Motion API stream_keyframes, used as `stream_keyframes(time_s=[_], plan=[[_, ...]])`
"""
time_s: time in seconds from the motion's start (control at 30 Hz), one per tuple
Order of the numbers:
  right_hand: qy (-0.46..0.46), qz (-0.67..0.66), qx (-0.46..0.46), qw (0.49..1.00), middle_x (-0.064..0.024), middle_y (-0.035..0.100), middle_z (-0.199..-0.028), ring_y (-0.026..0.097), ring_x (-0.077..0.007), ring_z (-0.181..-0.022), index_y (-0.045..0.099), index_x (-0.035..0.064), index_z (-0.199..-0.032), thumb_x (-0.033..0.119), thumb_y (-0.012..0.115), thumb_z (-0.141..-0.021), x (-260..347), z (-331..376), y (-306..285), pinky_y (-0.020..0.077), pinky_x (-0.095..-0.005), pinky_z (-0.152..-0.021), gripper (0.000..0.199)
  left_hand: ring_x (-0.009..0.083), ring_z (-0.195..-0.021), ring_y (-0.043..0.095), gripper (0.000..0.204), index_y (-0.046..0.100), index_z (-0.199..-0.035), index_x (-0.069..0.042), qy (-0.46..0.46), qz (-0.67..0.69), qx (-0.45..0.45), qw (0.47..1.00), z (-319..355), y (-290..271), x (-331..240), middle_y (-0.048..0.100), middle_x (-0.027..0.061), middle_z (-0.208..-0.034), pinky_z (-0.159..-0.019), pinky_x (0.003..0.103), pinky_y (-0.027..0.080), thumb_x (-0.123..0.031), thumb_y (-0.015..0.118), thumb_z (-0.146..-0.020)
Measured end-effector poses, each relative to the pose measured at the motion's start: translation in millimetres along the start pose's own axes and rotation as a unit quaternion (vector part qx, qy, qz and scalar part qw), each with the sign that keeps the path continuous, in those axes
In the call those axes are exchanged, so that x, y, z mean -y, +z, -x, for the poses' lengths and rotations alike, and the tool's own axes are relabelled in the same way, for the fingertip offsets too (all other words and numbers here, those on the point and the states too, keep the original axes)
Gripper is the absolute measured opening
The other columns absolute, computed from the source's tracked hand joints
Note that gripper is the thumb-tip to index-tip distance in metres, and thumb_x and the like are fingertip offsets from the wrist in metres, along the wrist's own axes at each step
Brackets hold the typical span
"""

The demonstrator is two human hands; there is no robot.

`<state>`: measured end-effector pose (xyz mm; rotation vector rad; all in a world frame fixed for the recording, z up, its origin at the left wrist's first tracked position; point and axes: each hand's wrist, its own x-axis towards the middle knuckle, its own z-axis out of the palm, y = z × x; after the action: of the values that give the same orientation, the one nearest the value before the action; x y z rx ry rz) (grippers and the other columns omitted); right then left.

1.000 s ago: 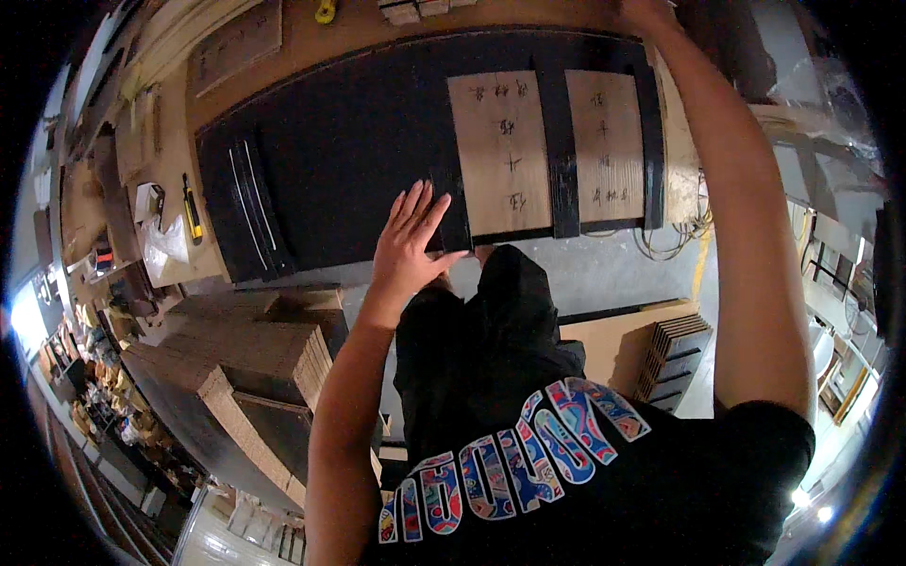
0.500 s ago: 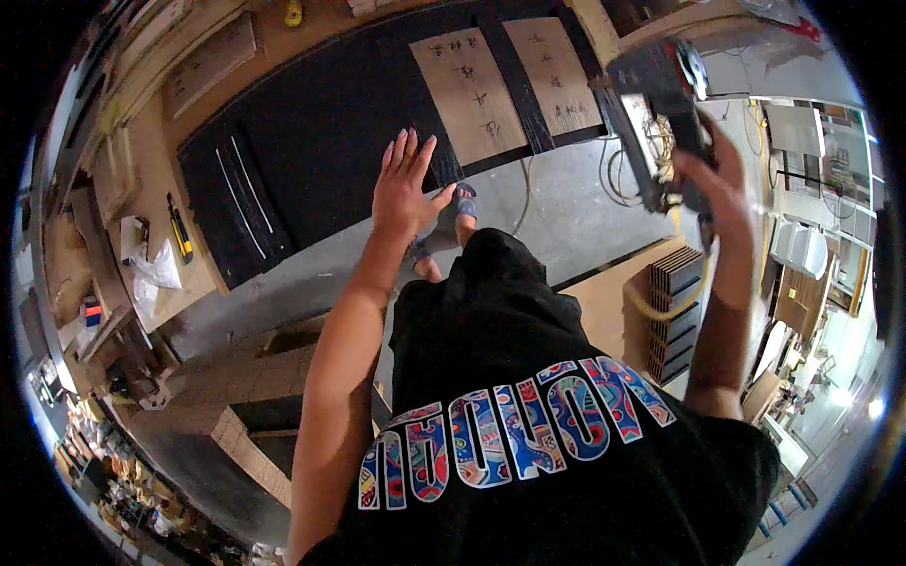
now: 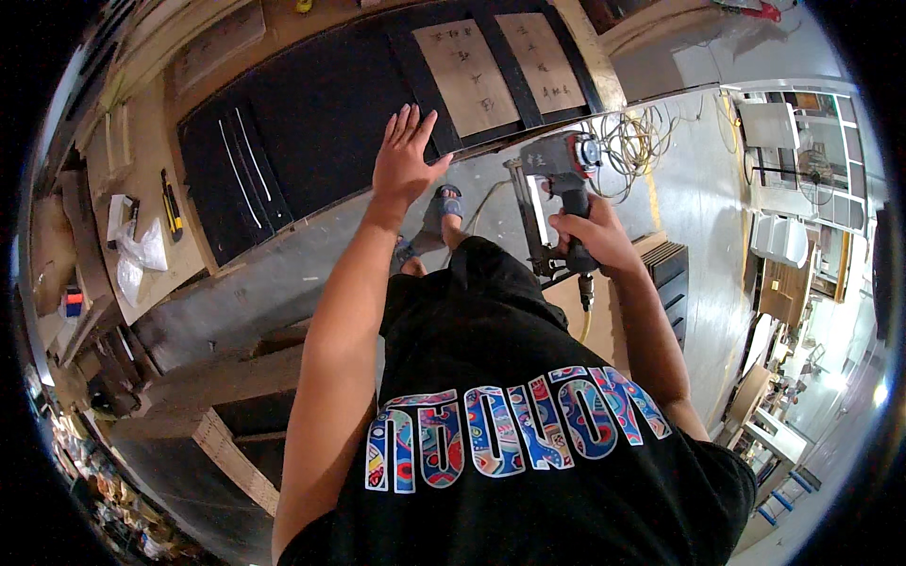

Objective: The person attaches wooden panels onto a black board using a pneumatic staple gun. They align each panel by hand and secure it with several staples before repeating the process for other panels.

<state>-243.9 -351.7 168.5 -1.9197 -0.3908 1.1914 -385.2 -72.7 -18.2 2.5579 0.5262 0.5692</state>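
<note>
Apparently holding ready a nail gun (image 3: 559, 162) at two o'clock with right hand (image 3: 601, 234) curled round its handle, left hand (image 3: 406, 170) loosely spread by a dark panel (image 3: 321, 104) at eleven, likely needing a steady wrist next.

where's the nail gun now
In the head view, the nail gun is right of centre, gripped in the right hand, below the right end of the black panel.

flat black panel (image 3: 316, 108) at top, tan rectangular sections (image 3: 469, 90), black-and-grey nail gun (image 3: 559, 162), black shirt (image 3: 566, 514) with multicoloured swirl-patterned lettering (image 3: 543, 443)
</note>
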Motion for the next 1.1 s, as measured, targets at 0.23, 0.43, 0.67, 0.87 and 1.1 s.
stream_keyframes(time_s=[0.23,0.43,0.67,0.87,1.1], plan=[[-0.016,0.06,0.016,0.998,-0.0034,0.063,-0.068,0.063,-0.0137,-0.061,0.069,-0.0014,-0.13,0.015,0.069,-0.091,29.1,-27.3,35.7,0.0499,-0.0309,-0.062,0.042,0.0357,-0.156,0.037,0.082,0.05,-0.157,-0.009,-0.003,-0.026,0.006,1.0,0.3,1.9,4.7,0.047,0.0229,-0.162,-0.132,0.047,0.022,-0.048,0.076,-0.09],[-0.018,0.046,0.032,0.998,-0.0056,0.066,-0.069,0.064,-0.0155,-0.058,0.07,-0.0027,-0.111,0.013,0.071,-0.089,32.1,-62.7,46.4,0.0508,-0.0328,-0.056,0.027,0.035,-0.157,0.036,0.081,0.049,-0.158,-0.01,0.007,-0.011,-0.009,1.0,2.4,3.3,3.9,0.047,0.0226,-0.162,-0.131,0.046,0.023,-0.05,0.074,-0.092],[0.0,0.047,0.038,0.998,-0.0056,0.066,-0.068,0.063,-0.0153,-0.058,0.069,-0.0014,-0.122,0.009,0.069,-0.09,33.9,-74.7,52.5,0.0518,-0.0326,-0.057,0.034,0.0377,-0.156,0.035,0.08,0.048,-0.158,-0.011,0.012,-0.011,-0.016,1.0,2.2,6.9,2.6,0.047,0.0229,-0.162,-0.131,0.048,0.024,-0.056,0.069,-0.095],[-0.011,0.077,0.042,0.996,-0.0051,0.065,-0.068,0.063,-0.015,-0.059,0.069,-0.0011,-0.122,0.009,0.069,-0.089,37.0,-77.2,53.6,0.0518,-0.0321,-0.058,0.034,0.0344,-0.154,0.04,0.078,0.052,-0.154,-0.009,0.008,-0.013,-0.026,1.0,2.6,6.7,2.9,0.051,0.0219,-0.159,-0.131,0.045,0.024,-0.048,0.076,-0.09],[-0.012,0.099,0.033,0.994,-0.0045,0.064,-0.069,0.063,-0.0144,-0.059,0.069,-0.002,-0.122,0.009,0.069,-0.088,41.9,-74.4,55.0,0.0516,-0.0322,-0.058,0.036,0.0337,-0.154,0.04,0.077,0.053,-0.153,-0.009,0.002,-0.015,-0.012,1.0,1.9,6.3,0.6,0.052,0.0208,-0.158,-0.131,0.045,0.024,-0.048,0.076,-0.091]])
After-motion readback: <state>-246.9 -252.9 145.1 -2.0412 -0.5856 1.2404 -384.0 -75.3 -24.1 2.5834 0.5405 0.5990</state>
